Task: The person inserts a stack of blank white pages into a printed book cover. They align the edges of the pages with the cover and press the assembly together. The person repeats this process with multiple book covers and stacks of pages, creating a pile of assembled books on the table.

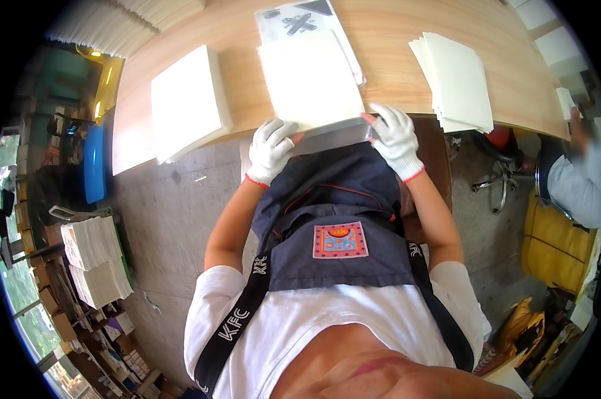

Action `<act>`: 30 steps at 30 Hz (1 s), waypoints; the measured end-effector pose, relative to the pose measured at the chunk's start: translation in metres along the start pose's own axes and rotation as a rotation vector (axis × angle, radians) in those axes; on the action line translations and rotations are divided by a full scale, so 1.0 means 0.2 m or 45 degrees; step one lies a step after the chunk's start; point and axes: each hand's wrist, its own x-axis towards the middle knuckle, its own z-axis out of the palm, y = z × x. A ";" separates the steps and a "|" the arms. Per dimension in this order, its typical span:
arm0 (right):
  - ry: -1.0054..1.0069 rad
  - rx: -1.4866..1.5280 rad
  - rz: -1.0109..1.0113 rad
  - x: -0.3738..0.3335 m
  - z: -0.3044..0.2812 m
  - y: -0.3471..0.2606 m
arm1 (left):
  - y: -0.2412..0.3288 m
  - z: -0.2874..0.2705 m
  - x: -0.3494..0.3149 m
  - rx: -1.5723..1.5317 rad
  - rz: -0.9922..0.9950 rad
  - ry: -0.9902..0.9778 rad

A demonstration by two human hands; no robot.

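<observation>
Both my hands wear white knit gloves with red cuffs and bare fingertips at the thumb and forefinger. At the table's front edge, my left hand [272, 147] grips the near left corner of a clear plastic sleeve [331, 135]. My right hand [395, 138] holds the sleeve's near right corner between thumb and forefinger, its other fingers loosely raised. The sleeve's greyish near end hangs slightly past the edge, over my lap. Beyond it, a stack of white paper [313, 80] lies between my hands, partly covering a printed sheet in clear plastic [300, 23].
A thick white paper stack [188, 103] stands left on the wooden table [387, 56], and a fanned stack [456, 83] lies right. Bundled paper [97, 259] sits lower left by shelves. A wheeled chair [503, 179] and another person's arm [580, 186] are at right.
</observation>
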 end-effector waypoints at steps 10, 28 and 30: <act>-0.056 0.467 0.773 -0.02 0.29 -0.11 | 0.10 0.12 -0.21 -0.756 -1.444 0.360; -0.695 1.981 0.929 0.43 0.36 -0.50 | -0.16 -0.65 0.01 -0.516 -1.205 0.603; -0.692 1.924 0.825 0.62 0.48 -0.65 | -0.34 -0.76 -0.04 -0.356 -1.235 0.659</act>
